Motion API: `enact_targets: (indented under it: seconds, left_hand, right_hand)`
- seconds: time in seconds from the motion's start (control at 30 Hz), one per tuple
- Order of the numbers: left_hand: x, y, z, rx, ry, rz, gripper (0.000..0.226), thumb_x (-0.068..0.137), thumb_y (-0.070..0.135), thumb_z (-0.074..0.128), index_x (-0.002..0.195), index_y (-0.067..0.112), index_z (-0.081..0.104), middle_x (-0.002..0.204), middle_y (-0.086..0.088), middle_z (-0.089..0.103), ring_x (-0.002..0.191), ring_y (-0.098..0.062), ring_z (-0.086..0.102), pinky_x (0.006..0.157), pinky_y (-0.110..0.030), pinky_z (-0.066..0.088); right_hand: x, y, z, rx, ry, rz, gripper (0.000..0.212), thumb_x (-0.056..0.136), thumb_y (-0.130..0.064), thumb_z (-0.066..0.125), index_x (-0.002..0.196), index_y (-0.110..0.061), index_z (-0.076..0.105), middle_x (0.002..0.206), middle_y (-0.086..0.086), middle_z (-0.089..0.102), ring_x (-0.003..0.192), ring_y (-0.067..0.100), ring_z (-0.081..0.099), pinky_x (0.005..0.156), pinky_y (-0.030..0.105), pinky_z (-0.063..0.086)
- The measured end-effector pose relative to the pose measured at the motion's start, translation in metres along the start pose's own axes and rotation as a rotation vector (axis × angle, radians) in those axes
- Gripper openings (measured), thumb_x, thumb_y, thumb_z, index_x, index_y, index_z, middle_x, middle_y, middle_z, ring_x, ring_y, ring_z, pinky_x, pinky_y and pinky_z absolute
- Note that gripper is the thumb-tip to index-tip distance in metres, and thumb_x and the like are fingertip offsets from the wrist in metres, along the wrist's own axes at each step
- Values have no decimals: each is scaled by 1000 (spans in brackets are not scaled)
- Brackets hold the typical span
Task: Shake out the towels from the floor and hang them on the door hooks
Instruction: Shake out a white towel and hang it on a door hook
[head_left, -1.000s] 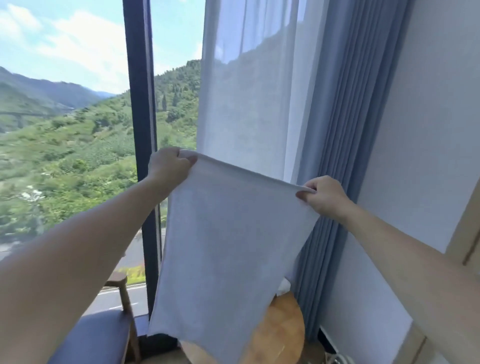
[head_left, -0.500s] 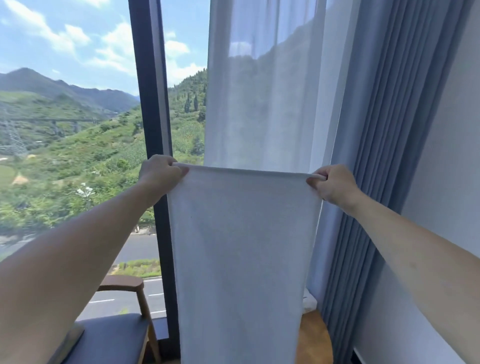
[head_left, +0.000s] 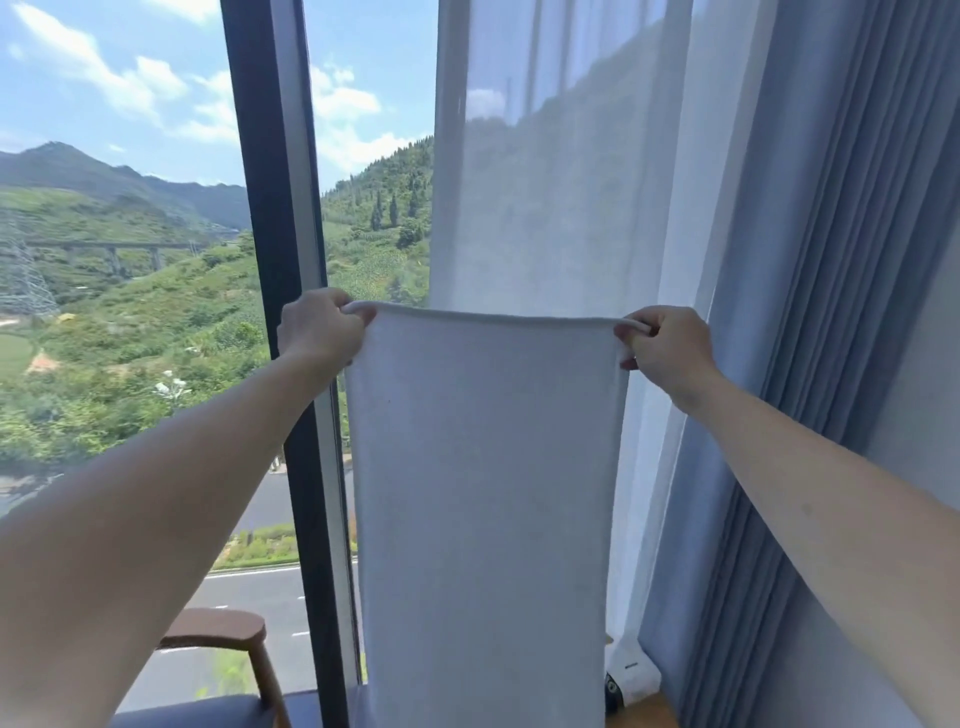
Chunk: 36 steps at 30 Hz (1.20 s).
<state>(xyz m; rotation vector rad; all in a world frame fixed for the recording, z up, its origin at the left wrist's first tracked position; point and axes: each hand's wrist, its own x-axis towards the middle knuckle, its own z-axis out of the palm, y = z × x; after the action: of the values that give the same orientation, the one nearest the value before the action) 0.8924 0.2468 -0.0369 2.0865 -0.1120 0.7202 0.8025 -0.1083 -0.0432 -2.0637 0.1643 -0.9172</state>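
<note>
A white towel (head_left: 483, 493) hangs flat and stretched in front of me, its top edge level at chest height. My left hand (head_left: 319, 332) grips the top left corner with curled fingers. My right hand (head_left: 665, 345) pinches the top right corner. The towel's lower end runs out of the bottom of the view. No door or hooks are in sight.
A tall window with a dark frame (head_left: 280, 312) faces me. A sheer white curtain (head_left: 561, 182) and a grey-blue drape (head_left: 810, 312) hang to the right. A wooden armchair (head_left: 218, 654) stands at lower left, a wooden tabletop (head_left: 644, 714) at lower right.
The towel's top edge went from sloping down to the right to level and taut. Both hands moved further apart, and my view turned left and up towards the window.
</note>
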Motion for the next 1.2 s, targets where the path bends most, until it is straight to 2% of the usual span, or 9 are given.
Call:
enact_targets:
  seconds: [0.17,0.3,0.4,0.5,0.6,0.7,0.83,0.97,1.2]
  left_hand:
    - [-23,22,-24,-113,93,73,30,88,40,67,74,14,68,79,-15,68,77,-36,68,73,-49,59]
    - [-82,15,-34,-170,62,23,35,85,41,64,74,8,67,74,-16,64,66,-26,57,67,-40,52]
    - [-147,-9,-35,-174,-6,-60,29,88,34,65,79,7,70,79,-21,67,69,-23,56,68,-36,46]
    - [-221,-43,-27,-127,-100,-161,28,89,29,65,82,2,70,84,-25,67,71,-32,60,69,-41,48]
    - [-299,-85,-16,-32,-212,-269,22,90,22,66,78,5,72,80,-22,67,83,-38,63,70,-41,46]
    - [-368,-123,-6,13,-346,-361,20,92,21,65,74,17,71,74,-9,66,81,-29,61,69,-36,44]
    - [-418,-163,13,54,-420,-422,18,92,23,67,75,25,74,77,0,70,83,-18,63,71,-34,49]
    - [-434,-189,38,100,-461,-505,17,92,33,67,77,29,75,79,5,70,84,-15,64,77,-41,58]
    - [-409,-234,102,211,-581,-579,23,94,44,60,80,32,73,81,8,70,82,-13,63,80,-41,56]
  right_hand:
    - [-13,-17,-27,36,47,-86,20,92,-11,65,75,-20,70,73,2,68,70,24,74,70,33,58]
    - [-63,-2,-48,42,36,-110,23,90,-15,65,73,-29,70,76,-3,72,81,23,72,80,36,58]
    - [-117,33,-53,66,-40,-15,23,88,-12,64,72,-25,72,75,-5,72,83,24,72,82,42,59]
    - [-185,80,-51,61,-137,108,19,88,-12,63,76,-23,75,74,-5,73,84,24,71,82,42,58]
    - [-262,121,-53,31,-232,189,21,91,-8,64,77,-18,74,74,-2,71,78,18,66,69,30,50]
    - [-328,158,-54,-25,-311,273,24,92,-9,64,74,-22,74,70,-8,68,71,12,60,60,25,42]
    - [-380,202,-50,-85,-400,370,20,92,-11,64,81,-22,76,80,-8,71,80,11,63,62,19,43]
    - [-401,234,-41,-136,-448,454,19,95,-13,62,88,-22,77,85,-11,70,83,3,60,62,18,41]
    - [-370,299,13,-227,-439,600,8,90,-20,71,89,-19,79,83,-6,73,81,17,67,78,41,58]
